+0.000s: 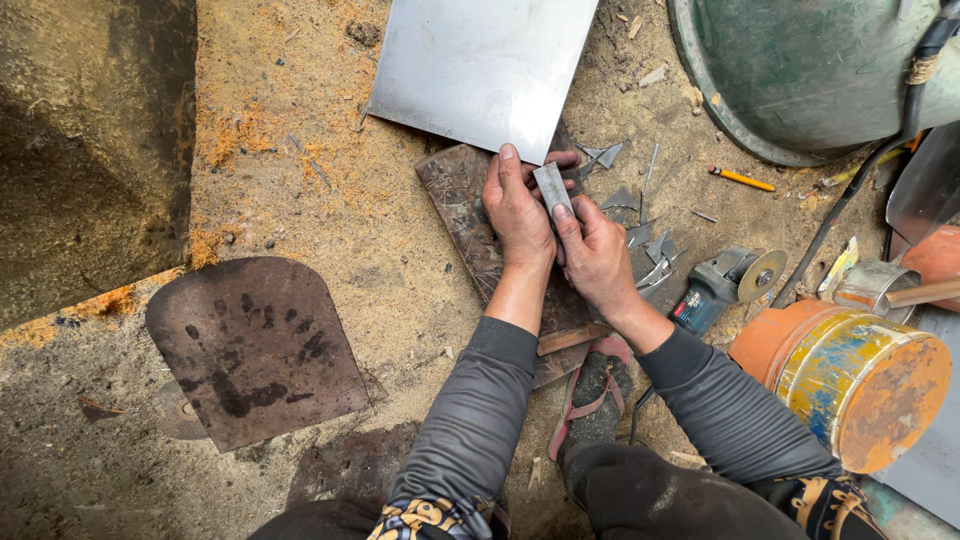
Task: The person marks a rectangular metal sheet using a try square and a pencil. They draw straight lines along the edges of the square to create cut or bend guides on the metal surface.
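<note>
Both hands clamp one small metal strip: the left hand [517, 210] grips its far side with fingers stretched forward, and the right hand [593, 256] pinches its near end. The strip [551, 187] stands tilted between them, above a dark plate [455, 190] on the ground, just below a steel sheet [480, 65]. A grinder [720, 285] lies near the right wrist.

Not much in the way of packaging here, and no signs or screens at all. The one real container is a round tin can [862, 385] lying on its side at the right edge, just beside an orange pot. Its printed wrap is mostly yellow with blue patches, badly worn, and the flat end facing the camera is rusty orange. The angle grinder [712, 290] near it has a small red and white label on its dark body.
</note>
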